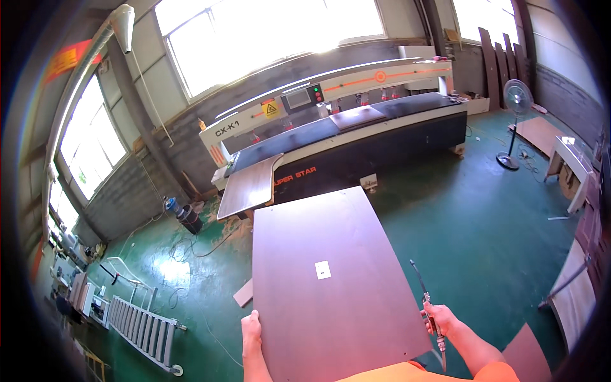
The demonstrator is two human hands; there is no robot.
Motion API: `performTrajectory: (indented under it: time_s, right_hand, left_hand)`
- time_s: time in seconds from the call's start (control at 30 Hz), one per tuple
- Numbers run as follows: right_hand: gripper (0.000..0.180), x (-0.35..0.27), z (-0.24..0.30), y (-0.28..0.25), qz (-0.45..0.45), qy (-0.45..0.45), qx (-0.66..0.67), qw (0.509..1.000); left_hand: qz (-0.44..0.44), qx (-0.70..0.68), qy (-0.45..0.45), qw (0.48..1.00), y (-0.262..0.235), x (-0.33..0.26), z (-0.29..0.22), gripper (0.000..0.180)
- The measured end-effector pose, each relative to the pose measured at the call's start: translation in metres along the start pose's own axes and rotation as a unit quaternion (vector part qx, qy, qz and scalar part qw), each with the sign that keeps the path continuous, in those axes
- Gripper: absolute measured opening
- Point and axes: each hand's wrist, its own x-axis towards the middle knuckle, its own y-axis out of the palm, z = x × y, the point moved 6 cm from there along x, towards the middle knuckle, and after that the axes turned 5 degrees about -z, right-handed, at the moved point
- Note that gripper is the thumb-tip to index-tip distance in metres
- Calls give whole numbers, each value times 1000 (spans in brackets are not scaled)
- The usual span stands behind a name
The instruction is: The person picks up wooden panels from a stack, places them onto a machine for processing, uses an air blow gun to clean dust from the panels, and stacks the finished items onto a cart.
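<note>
- My left hand [252,331] is at the bottom of the frame, a little left of the middle. Its grip is pressed on the near left edge of a big brown board [331,280]; the thumb lies on top, the other fingers I cannot see.
- My right hand [439,319] is at the lower right. Its grip is closed around a thin metal air gun [428,299], and the long nozzle points up and to the left, just beside the right edge of the board.
- The board fills the lower middle of the frame and goes away from me. A small white label [323,270] is on its top face, near the middle.
- Under it is the green floor [484,223]. A metal roller rack [143,328] lies on the floor at the lower left.
- Farther, left of the middle, another brown panel [248,186] with a curved edge rests at the end of a long machine [356,130].
- This machine crosses the upper middle of the frame, and a dark panel [358,117] lies on its bed.
- At the upper right a standing fan [514,121] is on the floor, and dark boards [499,63] lean on the wall behind it.
</note>
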Motion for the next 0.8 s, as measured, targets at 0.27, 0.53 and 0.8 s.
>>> performTrajectory:
  time_s: [0.27, 0.53, 0.8]
  right_hand:
    - [49, 193, 217, 47, 28, 78, -35, 996]
    - [47, 373, 403, 192, 91, 61, -152, 982]
    - [43, 552, 555, 305, 65, 69, -104, 990]
  left_hand:
    - [-68, 15, -68, 995, 121, 176, -33, 42]
    - [-147, -44, -87, 984, 188, 360, -66, 41]
    - [-126, -17, -111, 986, 273, 600, -117, 43]
